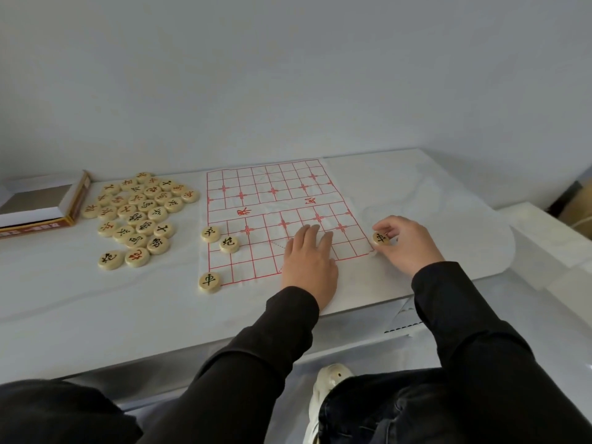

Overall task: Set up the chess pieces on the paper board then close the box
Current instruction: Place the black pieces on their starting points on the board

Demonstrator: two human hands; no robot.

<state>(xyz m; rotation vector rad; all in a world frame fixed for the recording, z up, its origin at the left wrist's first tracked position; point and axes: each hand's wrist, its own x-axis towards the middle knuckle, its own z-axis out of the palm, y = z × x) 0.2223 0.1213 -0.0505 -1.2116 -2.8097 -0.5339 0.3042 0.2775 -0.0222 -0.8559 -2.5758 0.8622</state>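
Dark sleeves (282, 331), left hand (309, 257) flat, covering part of paper board (272, 193), right hand (407, 241) pinching chess piece (381, 238)

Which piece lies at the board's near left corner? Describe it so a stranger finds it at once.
On the white table, find the red-gridded paper board. At its near left corner lies a pale round piece with a black character. Its twin, at the near right corner, is pinched by the right hand; this one lies alone, untouched.
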